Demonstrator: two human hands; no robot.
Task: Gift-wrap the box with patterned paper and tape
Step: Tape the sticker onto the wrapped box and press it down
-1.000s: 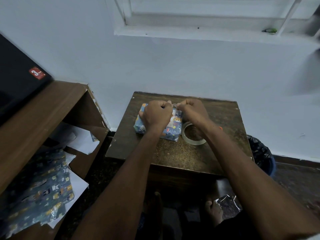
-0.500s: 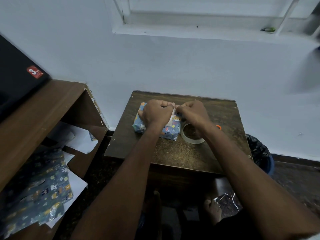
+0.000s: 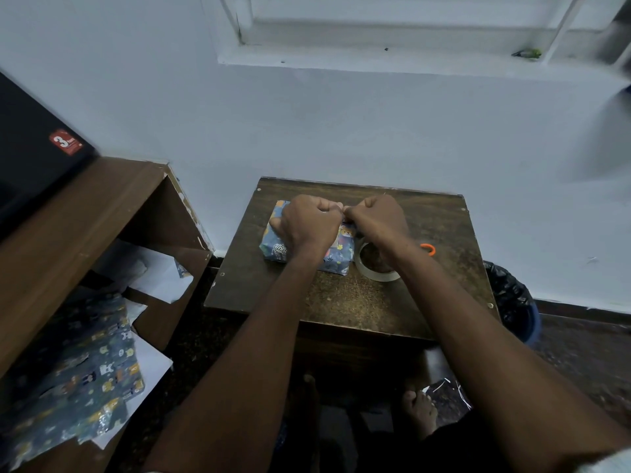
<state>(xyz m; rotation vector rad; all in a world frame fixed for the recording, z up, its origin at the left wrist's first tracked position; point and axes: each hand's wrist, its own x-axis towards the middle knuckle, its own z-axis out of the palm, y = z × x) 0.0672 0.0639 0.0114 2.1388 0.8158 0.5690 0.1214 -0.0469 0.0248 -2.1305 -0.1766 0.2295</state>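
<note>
Blue-wrapped box (image 3: 278, 249) half hidden | left hand (image 3: 309, 223), right hand (image 3: 379, 218): fingers curled, pinched item unclear; tape roll (image 3: 374, 273) part-covered

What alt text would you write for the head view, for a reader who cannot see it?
Two fists, left hand and right hand, meet knuckle to knuckle over a wrapped box on a small table. A tape roll lies right of the box; spare paper sits on a shelf at left.
</note>
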